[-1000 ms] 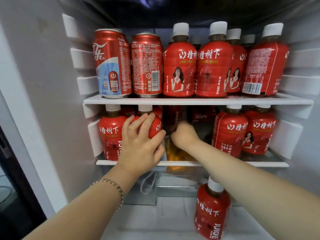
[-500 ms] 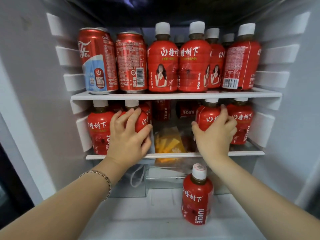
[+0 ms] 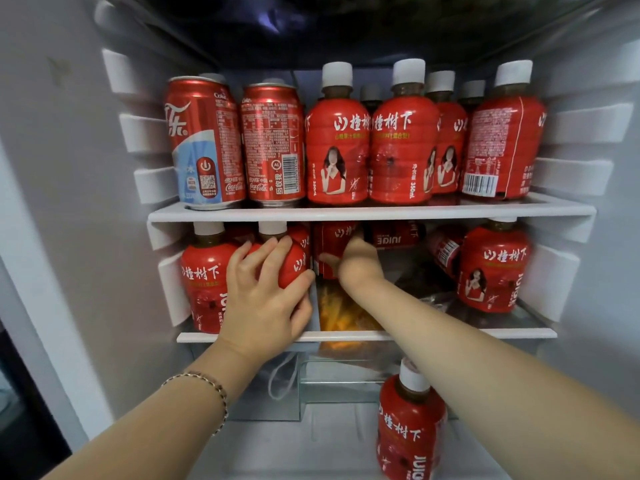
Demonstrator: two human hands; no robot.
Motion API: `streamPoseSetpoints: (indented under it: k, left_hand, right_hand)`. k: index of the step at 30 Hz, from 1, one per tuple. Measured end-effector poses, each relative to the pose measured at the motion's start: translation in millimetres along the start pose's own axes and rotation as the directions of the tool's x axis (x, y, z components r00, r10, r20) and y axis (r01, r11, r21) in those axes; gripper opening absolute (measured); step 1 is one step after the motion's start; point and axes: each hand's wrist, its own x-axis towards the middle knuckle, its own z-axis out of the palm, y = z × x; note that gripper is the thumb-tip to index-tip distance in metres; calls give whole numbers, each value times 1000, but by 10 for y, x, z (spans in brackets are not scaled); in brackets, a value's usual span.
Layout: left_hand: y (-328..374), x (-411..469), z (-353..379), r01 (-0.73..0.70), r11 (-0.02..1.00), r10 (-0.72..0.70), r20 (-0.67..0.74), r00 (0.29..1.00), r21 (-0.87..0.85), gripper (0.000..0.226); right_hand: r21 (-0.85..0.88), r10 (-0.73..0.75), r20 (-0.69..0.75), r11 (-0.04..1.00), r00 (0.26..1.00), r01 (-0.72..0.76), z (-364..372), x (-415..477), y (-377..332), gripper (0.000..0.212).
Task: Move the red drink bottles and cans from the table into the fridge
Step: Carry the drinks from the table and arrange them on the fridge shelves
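Inside the open fridge, two red cans (image 3: pixel 207 143) and several red bottles (image 3: pixel 337 150) with white caps fill the top shelf (image 3: pixel 346 213). On the middle shelf (image 3: pixel 450 334), my left hand (image 3: pixel 266 299) wraps round a red bottle (image 3: pixel 294 265), second from the left. My right hand (image 3: pixel 360 265) reaches deep into the shelf's centre and grips another red bottle (image 3: pixel 330 242) there. More bottles stand at the far left (image 3: pixel 201 278) and far right (image 3: pixel 491 268) of this shelf. One bottle (image 3: pixel 410 427) stands alone on the fridge floor.
An orange food packet (image 3: pixel 343 313) lies mid-shelf under my right forearm. A dark packet (image 3: pixel 422 282) lies behind it, and a tilted bottle (image 3: pixel 446 251) leans at the back right. A clear drawer (image 3: pixel 346 375) sits below the middle shelf. White rail ribs line both fridge walls.
My right hand has carried a bottle from the shelf's right side to its centre back. My left hand stays on its bottle.
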Motion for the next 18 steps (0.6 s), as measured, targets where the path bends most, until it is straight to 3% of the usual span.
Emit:
streamPoseSetpoints:
  k: [4, 8, 15, 18]
  left_hand:
    - [3, 16, -3, -2, 1000, 2, -6, 1000, -4, 24]
    - [-3, 1, -1, 3, 1000, -3, -10, 1000, 5, 24]
    - [-10, -13, 32, 2, 1000, -2, 0, 1000, 12, 25]
    - [-20, -7, 24, 5, 1000, -5, 16, 1000, 21, 26]
  right_hand:
    - [-131, 40, -39, 990, 998, -45, 104, 69, 80, 65]
    - [-63, 22, -58, 998, 998, -25, 125, 75, 115, 46]
    - [-315, 22, -51, 948, 998, -37, 119, 144, 94, 21]
    - [-440, 14, 20, 898, 1000, -4, 36, 93, 21, 24]
